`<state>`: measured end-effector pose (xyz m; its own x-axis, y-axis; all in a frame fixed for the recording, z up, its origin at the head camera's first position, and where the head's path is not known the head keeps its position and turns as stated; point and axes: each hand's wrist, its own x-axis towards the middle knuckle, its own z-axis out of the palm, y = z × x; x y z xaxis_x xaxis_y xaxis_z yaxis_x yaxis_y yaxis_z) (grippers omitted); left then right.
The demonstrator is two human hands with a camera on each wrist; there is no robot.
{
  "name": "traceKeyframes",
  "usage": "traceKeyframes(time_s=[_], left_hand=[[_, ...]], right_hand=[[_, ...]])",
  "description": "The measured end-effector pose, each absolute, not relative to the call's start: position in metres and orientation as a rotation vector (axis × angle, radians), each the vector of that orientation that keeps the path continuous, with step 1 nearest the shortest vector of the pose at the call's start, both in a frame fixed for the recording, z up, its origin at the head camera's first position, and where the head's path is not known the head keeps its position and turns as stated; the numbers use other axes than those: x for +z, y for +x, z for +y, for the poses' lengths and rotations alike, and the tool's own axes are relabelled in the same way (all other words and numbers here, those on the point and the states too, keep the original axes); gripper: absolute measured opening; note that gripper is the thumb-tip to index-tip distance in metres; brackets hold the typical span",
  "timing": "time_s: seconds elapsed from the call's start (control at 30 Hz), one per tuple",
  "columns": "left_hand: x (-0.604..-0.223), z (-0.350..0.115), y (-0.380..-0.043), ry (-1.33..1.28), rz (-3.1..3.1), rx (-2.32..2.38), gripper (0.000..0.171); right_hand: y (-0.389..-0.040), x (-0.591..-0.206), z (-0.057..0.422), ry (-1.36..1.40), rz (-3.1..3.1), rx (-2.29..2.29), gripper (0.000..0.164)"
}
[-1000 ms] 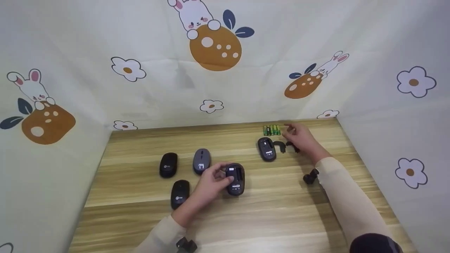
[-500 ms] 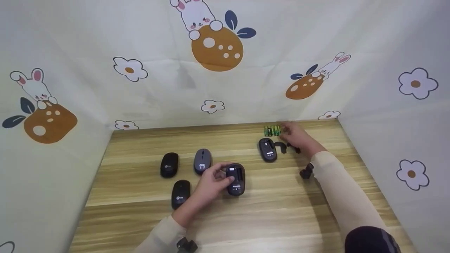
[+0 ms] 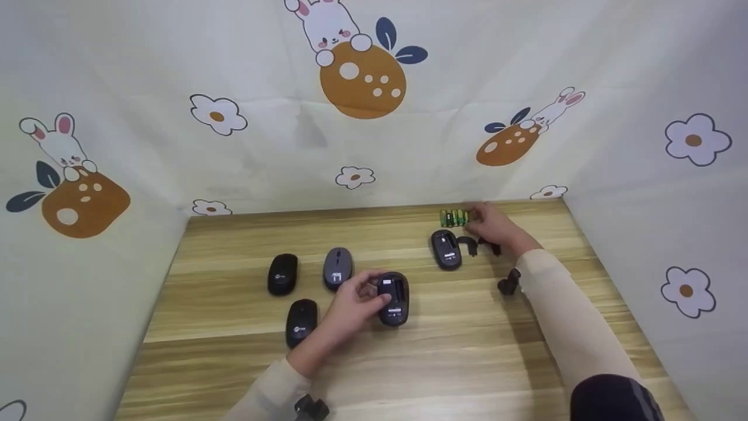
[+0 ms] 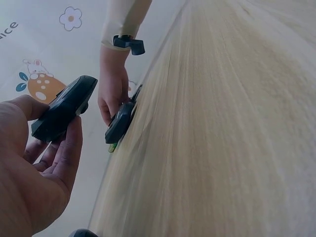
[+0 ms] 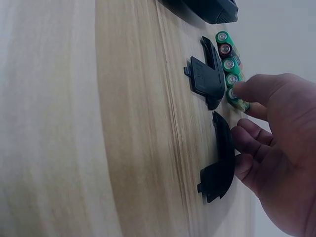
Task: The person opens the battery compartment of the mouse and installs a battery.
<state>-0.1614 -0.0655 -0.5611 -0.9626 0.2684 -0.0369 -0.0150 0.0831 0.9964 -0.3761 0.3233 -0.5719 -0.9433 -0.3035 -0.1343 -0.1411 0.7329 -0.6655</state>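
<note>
My left hand [image 3: 350, 304] grips a dark computer mouse [image 3: 398, 313] with its underside up, thumb across the bottom. Its battery slot shows uncovered and looks empty. In the left wrist view that mouse [image 4: 66, 108] is held off the table between thumb and fingers. At the back right, my right hand [image 3: 495, 225] is at the end of a row of green AA-size batteries [image 3: 452, 218]. The right wrist view shows its thumb and forefinger pinching the end battery [image 5: 232, 94]. Two black battery covers [image 5: 206, 79] lie beside that hand, the nearer cover [image 5: 222, 158] close to its curled fingers.
Another upturned mouse [image 3: 446, 249] with an uncovered slot lies just in front of the batteries. Two black mice [image 3: 283, 274] and a grey mouse [image 3: 338, 268] sit right way up at the left. Printed cloth walls [image 3: 263, 158] border the wooden table [image 3: 456, 362].
My right hand has moved slightly left, from beside the battery row onto its end battery. The left hand keeps holding the mouse in the same place.
</note>
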Motion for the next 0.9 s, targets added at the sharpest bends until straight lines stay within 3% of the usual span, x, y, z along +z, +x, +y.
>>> traceKeyframes(time_s=[0.57, 0.9], left_hand=[[-0.563, -0.063, -0.164, 0.254, 2.121, 1.996, 0.051], [-0.563, -0.063, -0.166, 0.276, 2.13, 2.002, 0.048]], right_hand=[[-0.354, -0.576, 0.331, -0.105, 2.739, -1.567, 0.034], [-0.325, -0.557, 0.306, -0.214, 2.623, -1.916, 0.028]])
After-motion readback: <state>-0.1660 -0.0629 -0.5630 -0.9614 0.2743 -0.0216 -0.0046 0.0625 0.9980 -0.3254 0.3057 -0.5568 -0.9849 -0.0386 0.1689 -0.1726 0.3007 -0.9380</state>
